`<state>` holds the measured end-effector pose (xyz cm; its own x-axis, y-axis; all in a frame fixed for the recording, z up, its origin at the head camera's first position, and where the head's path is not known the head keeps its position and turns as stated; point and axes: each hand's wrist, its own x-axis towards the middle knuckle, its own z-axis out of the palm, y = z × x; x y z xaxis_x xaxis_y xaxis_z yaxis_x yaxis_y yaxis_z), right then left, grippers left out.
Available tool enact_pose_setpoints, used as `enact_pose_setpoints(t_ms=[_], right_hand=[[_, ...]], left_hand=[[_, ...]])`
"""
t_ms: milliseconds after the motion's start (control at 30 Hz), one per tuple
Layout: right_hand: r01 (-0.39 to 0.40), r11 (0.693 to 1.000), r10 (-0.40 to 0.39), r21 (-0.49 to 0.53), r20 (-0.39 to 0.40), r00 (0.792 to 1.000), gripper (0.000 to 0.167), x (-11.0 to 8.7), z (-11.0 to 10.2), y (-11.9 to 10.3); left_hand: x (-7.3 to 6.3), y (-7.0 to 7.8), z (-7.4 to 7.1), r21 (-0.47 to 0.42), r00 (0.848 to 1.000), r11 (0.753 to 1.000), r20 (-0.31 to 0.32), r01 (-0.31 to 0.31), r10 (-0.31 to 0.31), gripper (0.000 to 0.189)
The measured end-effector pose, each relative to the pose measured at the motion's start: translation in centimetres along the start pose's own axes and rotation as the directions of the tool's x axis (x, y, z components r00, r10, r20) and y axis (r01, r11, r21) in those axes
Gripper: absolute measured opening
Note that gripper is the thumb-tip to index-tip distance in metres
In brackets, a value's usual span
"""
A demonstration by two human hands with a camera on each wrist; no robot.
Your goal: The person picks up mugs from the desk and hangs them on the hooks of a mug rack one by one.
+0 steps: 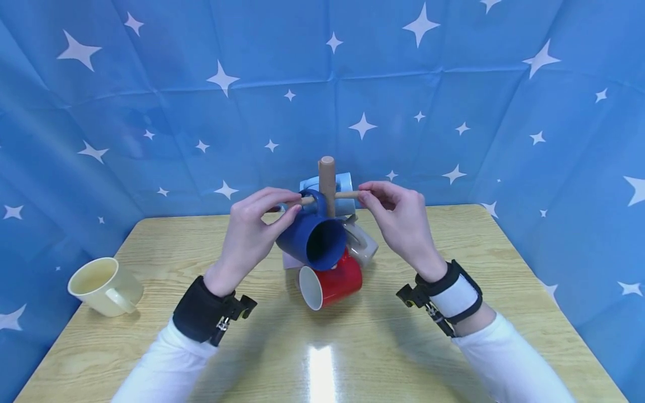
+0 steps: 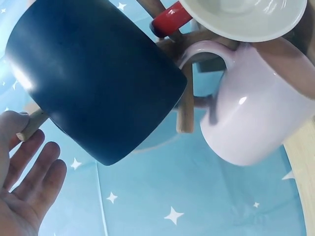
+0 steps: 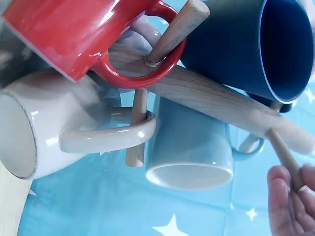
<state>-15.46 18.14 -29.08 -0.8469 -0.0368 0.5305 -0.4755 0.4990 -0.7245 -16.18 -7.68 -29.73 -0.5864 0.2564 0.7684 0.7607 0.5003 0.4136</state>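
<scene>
A wooden mug tree (image 1: 327,179) stands mid-table with mugs hung on its pegs. My left hand (image 1: 254,226) pinches the end of the upper left peg (image 2: 32,126) between thumb and forefinger. From that peg a dark blue mug (image 1: 307,238) hangs, its mouth facing me. Opposite, my right hand (image 1: 400,224) pinches the tip of the bare upper right peg (image 3: 285,153). Below are a red mug (image 1: 342,284), a greyish-white mug (image 3: 69,115) and a pale pink mug (image 2: 261,98). Behind the post hangs a light blue mug (image 3: 192,137).
A cream mug (image 1: 123,285) stands upright by the left edge of the wooden table (image 1: 433,358), apart from the mug tree. A blue star-patterned cloth (image 1: 282,50) hangs behind and along both sides. A wrist camera (image 1: 227,316) is strapped to each forearm.
</scene>
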Motion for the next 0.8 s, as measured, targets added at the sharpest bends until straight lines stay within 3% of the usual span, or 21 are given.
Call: enact_pose_setpoints(t_ms=[233, 533, 800], right_hand=[[0.067, 0.996, -0.069, -0.061, -0.036, 0.997, 0.020, -1.0, 0.1, -0.5], [0.132, 0.983, -0.142, -0.128, -0.071, 0.987, 0.021, -1.8, 0.4, -1.2], [0.193, 0.970, -0.206, -0.148, -0.072, 0.976, 0.022, -2.1, 1.0, -1.9]], left_hand=[[0.3, -0.5, -0.3, -0.004, 0.998, 0.998, 0.008, 0.063, -0.063, 0.023], [0.9, -1.4, -0.2, -0.003, 0.997, 0.997, -0.003, 0.080, -0.080, 0.025], [1.6, -2.0, -0.6, -0.018, 0.987, 0.987, 0.025, 0.160, -0.159, 0.027]])
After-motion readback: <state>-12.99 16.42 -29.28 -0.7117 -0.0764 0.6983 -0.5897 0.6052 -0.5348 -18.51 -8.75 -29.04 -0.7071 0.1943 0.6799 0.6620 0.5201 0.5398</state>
